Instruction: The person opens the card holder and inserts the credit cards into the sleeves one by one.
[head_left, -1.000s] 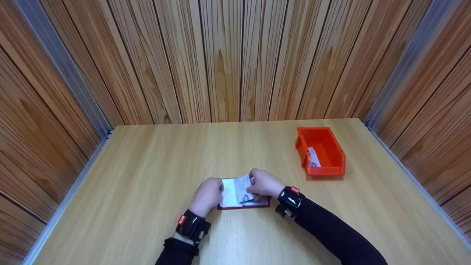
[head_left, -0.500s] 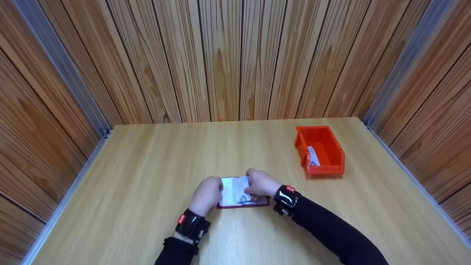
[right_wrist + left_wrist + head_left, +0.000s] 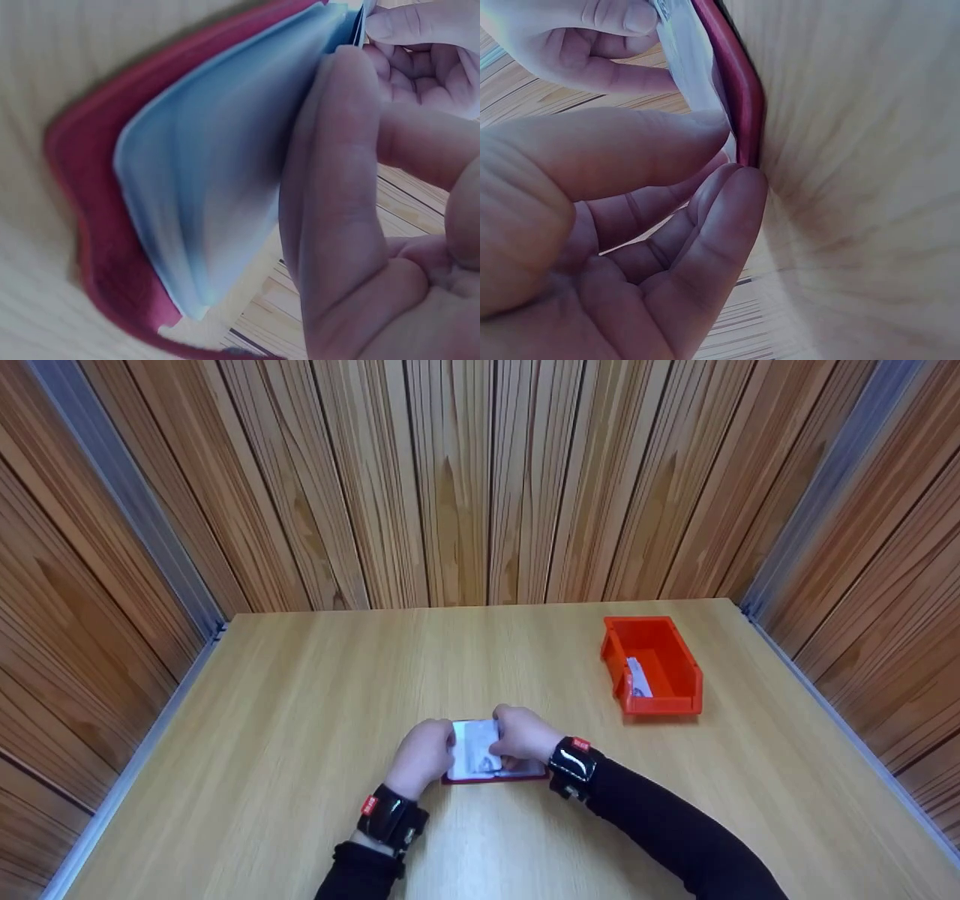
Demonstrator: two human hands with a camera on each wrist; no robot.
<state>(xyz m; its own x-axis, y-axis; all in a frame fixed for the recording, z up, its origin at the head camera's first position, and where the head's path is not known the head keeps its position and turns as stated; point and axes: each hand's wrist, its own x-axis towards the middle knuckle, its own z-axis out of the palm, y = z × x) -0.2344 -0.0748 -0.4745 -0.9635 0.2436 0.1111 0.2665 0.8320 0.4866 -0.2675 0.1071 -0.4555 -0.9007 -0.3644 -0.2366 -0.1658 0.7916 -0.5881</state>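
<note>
A small card holder with a dark red cover [image 3: 495, 780] lies spread flat on the table. My left hand [image 3: 421, 754] pinches its left edge; in the left wrist view, thumb and fingertips close on the red cover [image 3: 744, 90] and a pale leaf over it. With my right hand [image 3: 525, 735] I pinch the right edge of a white printed card [image 3: 482, 746], which lies over the left page. Whether it is inside a sleeve I cannot tell. Translucent sleeves [image 3: 195, 195] fan out from the cover's right half in the right wrist view.
An orange-red plastic bin [image 3: 664, 706] stands at the back right of the wooden table [image 3: 337, 682]. Another white printed card [image 3: 638, 677] leans inside its left wall. Wood-panelled walls [image 3: 450, 495] enclose the table's back and sides.
My right hand has moved left with the white card, which now covers more of the left page. My left hand has stayed at the holder's left edge.
</note>
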